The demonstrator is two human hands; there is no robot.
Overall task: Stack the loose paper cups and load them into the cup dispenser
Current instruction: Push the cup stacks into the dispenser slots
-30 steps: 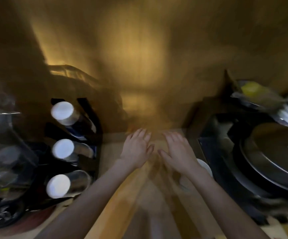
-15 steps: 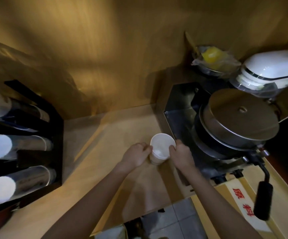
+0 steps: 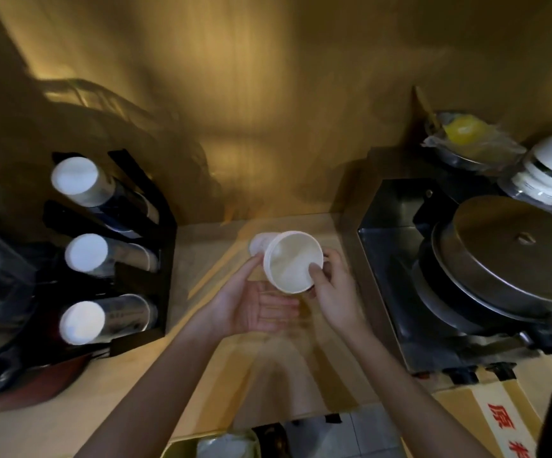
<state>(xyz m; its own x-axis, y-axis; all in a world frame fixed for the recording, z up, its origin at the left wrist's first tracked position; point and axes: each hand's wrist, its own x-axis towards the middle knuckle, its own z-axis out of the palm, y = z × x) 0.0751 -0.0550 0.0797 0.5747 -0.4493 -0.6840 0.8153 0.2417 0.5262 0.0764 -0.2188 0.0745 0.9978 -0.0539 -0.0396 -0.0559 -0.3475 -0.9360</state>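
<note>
Only the head view to go on here. I'm looking down at the stack of paper cups (image 3: 292, 261), tipped on its side with the open mouth facing me, held up just above the tabletop (image 3: 202, 375). My right hand (image 3: 334, 292) is gripping it, thumb hooked over the rim into the mouth. My left hand (image 3: 251, 305) is lying open, palm up, fingertips just touching the stack's side, not closed on anything.

My read: these are super light and thin-walled, so squeezing the rim will crush it. Better to cradle the body and support the base. The cup dispenser (image 3: 109, 252) is sitting well apart to the left, tubes looking loaded already.
</note>
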